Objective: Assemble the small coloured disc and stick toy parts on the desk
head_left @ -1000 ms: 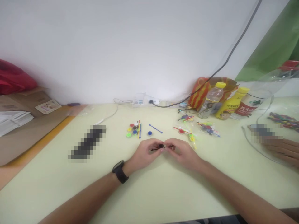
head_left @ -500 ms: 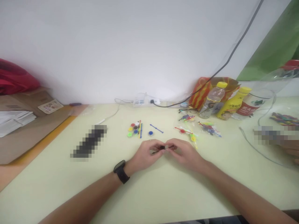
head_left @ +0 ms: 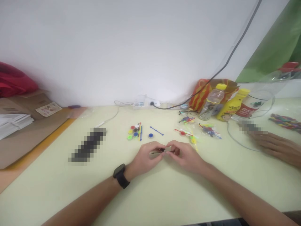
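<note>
In the head view, my left hand [head_left: 144, 158] and my right hand [head_left: 187, 155] meet fingertip to fingertip just above the table. Between them is a thin black arrow [head_left: 155, 153], its tip poking out to the left. Against it, a small dark piece shows at the left fingertips, mostly hidden. Both hands are closed in a pinch. Beyond them lie a blue disc [head_left: 150, 135] and a blue arrow [head_left: 156, 131]. To the left sits a group of coloured discs [head_left: 130, 131] with a few arrows [head_left: 141, 133] alongside. A red disc [head_left: 182, 133] on a red arrow lies behind my right hand.
Small bags of coloured parts [head_left: 210, 130], glasses [head_left: 188, 112] and bottles [head_left: 213, 102] stand or lie back right. Another person's hand [head_left: 278, 146] rests at the right by a cable [head_left: 237, 143]. A blurred-out dark object [head_left: 89, 145] and cardboard [head_left: 47, 131] are left.
The other person's hand has come further in from the right, with the blurred-out object and cable shifting left. My hands stay together, with the black arrow tilted slightly flatter.
</note>
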Action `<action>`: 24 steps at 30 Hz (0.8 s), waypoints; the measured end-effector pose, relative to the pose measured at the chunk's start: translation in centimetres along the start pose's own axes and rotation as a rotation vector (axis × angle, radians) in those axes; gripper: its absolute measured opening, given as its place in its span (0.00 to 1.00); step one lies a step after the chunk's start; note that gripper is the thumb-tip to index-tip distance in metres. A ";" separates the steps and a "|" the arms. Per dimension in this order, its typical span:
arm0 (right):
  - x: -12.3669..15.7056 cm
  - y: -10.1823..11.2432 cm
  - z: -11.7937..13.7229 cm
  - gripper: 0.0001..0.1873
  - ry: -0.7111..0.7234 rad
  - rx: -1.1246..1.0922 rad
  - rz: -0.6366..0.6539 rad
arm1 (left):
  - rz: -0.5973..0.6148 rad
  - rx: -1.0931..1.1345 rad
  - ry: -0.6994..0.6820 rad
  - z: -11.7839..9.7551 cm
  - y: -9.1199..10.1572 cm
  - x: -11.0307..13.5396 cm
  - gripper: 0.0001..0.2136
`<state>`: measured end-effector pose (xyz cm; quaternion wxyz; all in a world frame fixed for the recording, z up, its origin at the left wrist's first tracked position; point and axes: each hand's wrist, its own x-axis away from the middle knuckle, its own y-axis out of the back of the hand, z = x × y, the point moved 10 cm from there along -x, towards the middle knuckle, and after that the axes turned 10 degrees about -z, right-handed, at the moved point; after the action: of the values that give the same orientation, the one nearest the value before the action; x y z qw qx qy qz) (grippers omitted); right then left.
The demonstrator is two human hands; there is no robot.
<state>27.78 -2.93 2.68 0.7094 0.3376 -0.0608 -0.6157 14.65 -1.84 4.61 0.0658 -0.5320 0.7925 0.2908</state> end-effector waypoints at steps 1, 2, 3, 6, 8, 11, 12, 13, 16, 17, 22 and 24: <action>0.0 0.0 0.1 0.09 0.008 0.010 -0.002 | -0.006 -0.029 -0.040 -0.3 0.1 0.0 0.10; 0.0 0.1 0.2 0.09 0.017 0.019 -0.006 | -0.010 -0.058 -0.077 -0.6 0.2 0.1 0.10; 0.0 0.2 0.3 0.09 0.026 0.026 -0.012 | -0.011 -0.082 -0.108 -0.8 0.2 0.2 0.10; 0.1 0.5 0.6 0.09 0.062 0.033 -0.036 | -0.017 -0.130 -0.146 -1.0 0.3 0.4 0.11; 0.1 0.7 0.8 0.08 0.083 0.035 -0.049 | -0.022 -0.151 -0.140 -0.9 0.4 0.4 0.10; 0.0 0.8 1.0 0.08 0.097 0.033 -0.056 | -0.008 -0.153 -0.109 -0.6 0.4 0.3 0.09; 0.0 0.8 1.1 0.08 0.096 0.024 -0.052 | -0.006 -0.147 -0.102 -0.6 0.4 0.3 0.08; 0.0 0.8 1.2 0.08 0.093 0.007 -0.051 | -0.008 -0.140 -0.099 -0.6 0.5 0.3 0.07; -0.2 1.2 1.6 0.07 0.074 -0.078 -0.066 | -0.041 -0.108 -0.105 -0.7 0.7 0.3 0.07; -0.3 1.3 1.8 0.07 0.068 -0.105 -0.072 | -0.050 -0.087 -0.104 -0.7 0.8 0.3 0.07; -0.9 1.4 1.5 0.07 0.007 -0.190 -0.059 | -0.009 0.194 0.062 0.4 0.4 0.1 0.07; -1.0 1.3 0.9 0.08 -0.022 -0.210 -0.054 | 0.022 0.322 0.163 1.2 0.1 0.0 0.10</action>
<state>28.15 -2.41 4.42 0.7234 0.2564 0.0054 -0.6410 14.34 -1.21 3.69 0.0822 -0.5275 0.8374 0.1168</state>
